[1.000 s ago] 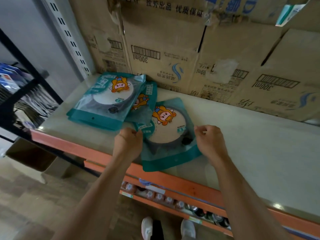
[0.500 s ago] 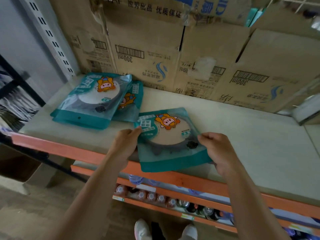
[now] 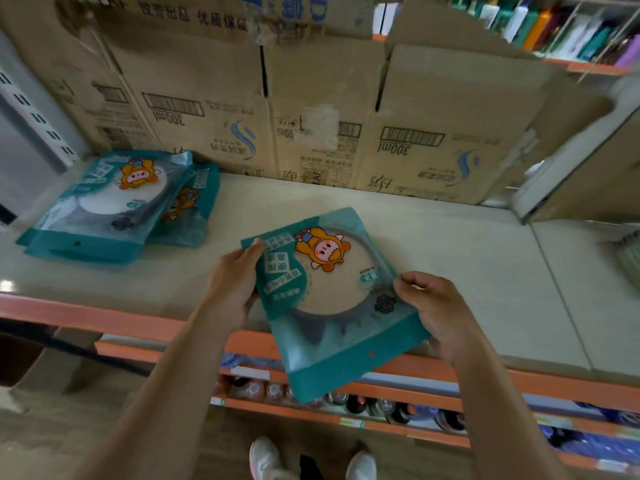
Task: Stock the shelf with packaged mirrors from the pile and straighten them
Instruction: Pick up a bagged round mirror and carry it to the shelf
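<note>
1 packaged mirror is held tilted over the shelf edge, clamped between left grip and right grip. Placement is judged underway; it must next be laid flat, squared.

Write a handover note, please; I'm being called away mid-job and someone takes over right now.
Hands: the left hand grips the pack by its left edge; the right hand pinches its right edge.
Things: the pack is tilted, with its lower end past the front edge of the shelf. The pile lies at the shelf's left rear, by the cartons.
Done: one pack in hand.
Left: set it on the shelf, square it, then stock the pile.
</note>
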